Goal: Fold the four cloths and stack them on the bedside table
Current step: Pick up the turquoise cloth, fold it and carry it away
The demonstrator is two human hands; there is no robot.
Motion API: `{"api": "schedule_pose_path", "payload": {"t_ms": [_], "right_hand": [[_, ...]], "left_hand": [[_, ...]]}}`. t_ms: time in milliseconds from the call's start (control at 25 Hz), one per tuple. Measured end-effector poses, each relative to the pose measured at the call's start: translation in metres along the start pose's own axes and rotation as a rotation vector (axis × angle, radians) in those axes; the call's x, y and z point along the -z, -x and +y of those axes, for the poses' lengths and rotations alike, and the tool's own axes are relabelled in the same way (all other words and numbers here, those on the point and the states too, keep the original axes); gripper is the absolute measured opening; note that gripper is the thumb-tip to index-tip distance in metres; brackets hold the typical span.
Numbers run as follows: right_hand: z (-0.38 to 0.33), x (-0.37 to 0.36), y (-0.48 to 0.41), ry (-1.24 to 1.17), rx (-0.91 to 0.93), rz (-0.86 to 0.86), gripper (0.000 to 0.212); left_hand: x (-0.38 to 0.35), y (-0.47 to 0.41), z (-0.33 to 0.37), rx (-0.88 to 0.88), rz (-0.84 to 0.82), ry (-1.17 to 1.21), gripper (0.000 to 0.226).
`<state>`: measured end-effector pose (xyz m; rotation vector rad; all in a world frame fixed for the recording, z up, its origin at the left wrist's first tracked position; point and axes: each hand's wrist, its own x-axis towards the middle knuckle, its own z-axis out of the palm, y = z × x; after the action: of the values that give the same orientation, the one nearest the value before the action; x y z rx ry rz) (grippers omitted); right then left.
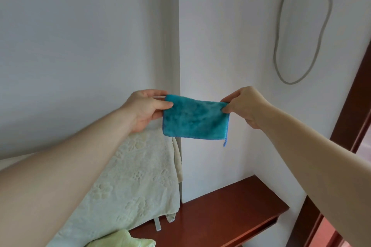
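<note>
One cloth of the four is in hand. The blue cloth (195, 119) hangs in the air in front of the wall corner, above the desk (230, 212) and well apart from it.

Grip: the left hand (144, 109) pinches the upper left corner between thumb and fingers (164, 104). The right hand (247, 106) pinches the upper right corner the same way. Cloth is pulled taut along the top and hangs as a flat rectangle, with a small loop tag dangling at the lower right.

Progress (judgement): stitched trim shows on the sides and bottom but not along the top, so the cloth is probably folded once already. Not certain. No folded cloth lies on the part of the desk in view, so stacking looks not yet begun. Only one other candidate is in view, a light green cloth (124, 239) lying rumpled at the bottom edge, unfolded. The remaining two are not seen.

Surroundings: a pale flower-embossed towel (130, 176) is draped at the left, its lower edge reaching the desk's back left corner. A grey cable (281, 66) loops on the wall at upper right. A dark wood door frame (353, 106) stands at the right.

Obstructions: nothing lies between cloth and desk. The towel's overhang could crowd the left end.
</note>
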<state>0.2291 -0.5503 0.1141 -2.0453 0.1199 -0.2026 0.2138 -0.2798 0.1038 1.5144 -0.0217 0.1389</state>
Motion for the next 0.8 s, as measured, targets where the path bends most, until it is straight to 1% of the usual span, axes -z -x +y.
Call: {"api": "schedule_pose_path", "payload": {"t_ms": [120, 240, 280, 400, 480, 640, 720, 800], "right_hand": [[-0.011, 0.002, 0.0, 0.065, 0.08, 0.021, 0.017], [-0.019, 0.004, -0.003, 0.072, 0.142, 0.024, 0.016], [-0.021, 0.004, -0.004, 0.063, 0.149, 0.011, 0.015], [-0.025, 0.003, -0.005, 0.075, 0.181, -0.009, 0.015], [-0.027, 0.002, -0.004, 0.035, 0.194, -0.011, 0.016], [-0.028, -0.003, 0.002, -0.168, 0.201, -0.056, 0.02], [-0.026, -0.005, 0.005, -0.197, 0.244, -0.033, 0.022], [-0.021, -0.007, 0.006, -0.3, 0.256, -0.005, 0.022]], "left_hand": [[0.001, -0.003, 0.019, -0.066, -0.026, -0.191, 0.027], [0.003, -0.007, 0.032, -0.107, -0.022, -0.311, 0.01], [0.003, -0.008, 0.035, -0.116, -0.015, -0.337, 0.008], [0.006, -0.013, 0.039, -0.111, -0.004, -0.404, 0.009], [0.009, -0.015, 0.04, -0.096, 0.003, -0.432, 0.01], [0.009, -0.01, 0.038, -0.043, -0.043, -0.394, 0.022], [0.005, -0.005, 0.035, -0.03, -0.056, -0.316, 0.028], [0.0, -0.002, 0.033, -0.052, -0.04, -0.239, 0.03]]}}
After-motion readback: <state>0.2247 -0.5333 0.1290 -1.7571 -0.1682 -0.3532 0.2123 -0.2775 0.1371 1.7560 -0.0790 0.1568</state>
